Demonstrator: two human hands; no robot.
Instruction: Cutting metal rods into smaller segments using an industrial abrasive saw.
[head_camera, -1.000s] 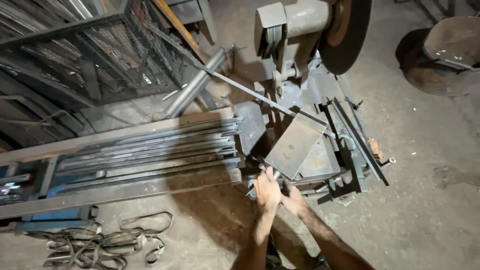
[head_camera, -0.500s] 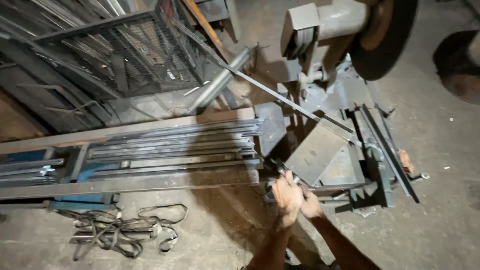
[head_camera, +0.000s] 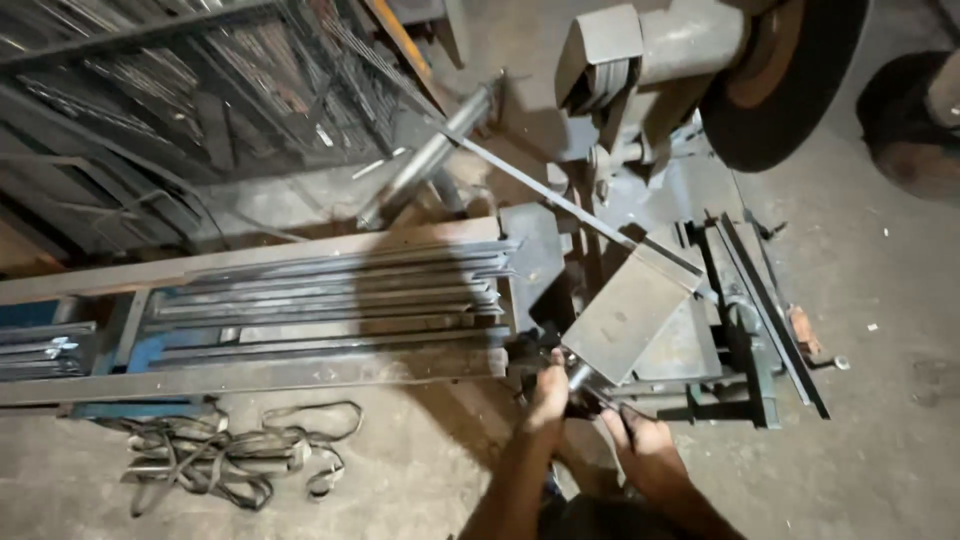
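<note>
My left hand (head_camera: 548, 395) is closed around the short metal vise handle (head_camera: 578, 380) at the front of a cut-off saw's clamp. Just right of it and lower, my right hand (head_camera: 645, 450) has its fingers curled on the dark near end of the same handle. Above the hands a flat grey steel plate (head_camera: 625, 315) lies tilted on the saw base (head_camera: 700, 340). A bundle of long steel bars (head_camera: 330, 300) rests on a low frame to the left, with its ends reaching the clamp.
The saw's large dark cutting disc (head_camera: 790, 90) and motor housing (head_camera: 650, 60) hang above the base. A long thin rod (head_camera: 560, 200) slants across. Wire racks (head_camera: 200, 110) stand at the back left. Tangled dark straps (head_camera: 220, 460) lie on the concrete floor. A round dark tub (head_camera: 910, 120) is at the far right.
Both hands stay at the vise handle. They were pressed together half a second ago; now the right hand sits lower and apart from the left. The view has shifted closer.
</note>
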